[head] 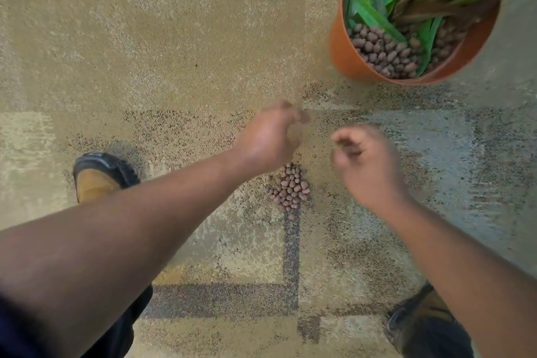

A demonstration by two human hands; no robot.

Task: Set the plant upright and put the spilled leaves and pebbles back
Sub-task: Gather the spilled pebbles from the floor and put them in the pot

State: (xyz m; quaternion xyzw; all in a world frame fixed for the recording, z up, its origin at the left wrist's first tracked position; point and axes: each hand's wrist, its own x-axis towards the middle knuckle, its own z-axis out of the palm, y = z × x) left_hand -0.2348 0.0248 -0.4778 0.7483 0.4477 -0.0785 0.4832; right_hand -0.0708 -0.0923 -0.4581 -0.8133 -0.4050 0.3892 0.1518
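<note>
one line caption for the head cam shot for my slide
Both hands, left hand and right hand, hover above spilled pebbles on carpet, near the upright orange pot.

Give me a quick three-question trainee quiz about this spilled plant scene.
1. True or false: the orange pot stands upright on the carpet.
2. Where does the pile of pebbles lie? A) inside the pot B) on the carpet between the arms C) on the shoe
3. Which hand is nearer the pot's side of the picture?

Key: 1 true; 2 B; 3 the right hand, the left hand being further left.
</note>
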